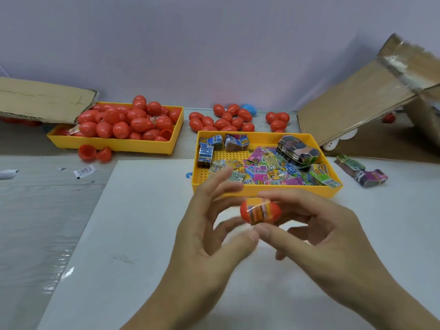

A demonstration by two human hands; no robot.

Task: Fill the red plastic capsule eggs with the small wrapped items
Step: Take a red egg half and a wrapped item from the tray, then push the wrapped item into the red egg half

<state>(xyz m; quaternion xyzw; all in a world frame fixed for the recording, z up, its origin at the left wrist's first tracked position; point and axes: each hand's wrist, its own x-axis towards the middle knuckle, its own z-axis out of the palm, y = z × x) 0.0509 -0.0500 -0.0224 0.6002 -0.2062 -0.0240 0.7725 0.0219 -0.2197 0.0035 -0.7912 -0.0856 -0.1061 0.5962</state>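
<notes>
Bright even light – soft shadows, blurred fingers (221, 179), wide-angle edge warp.

text: none legible | wrapped packets (266, 171) in yellow tray (262, 189): printed blocks and barcode stripes, too blurred to read | paper slip (84, 171) on counter (47, 210): dark print, unreadable | blue mark (188, 175) at tray's left edge: partly hidden

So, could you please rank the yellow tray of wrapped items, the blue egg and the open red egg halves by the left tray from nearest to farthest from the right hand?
From the right hand:
1. Yellow tray of wrapped items, just beyond it.
2. Blue egg, far centre.
3. Open red egg halves, far left.
</notes>
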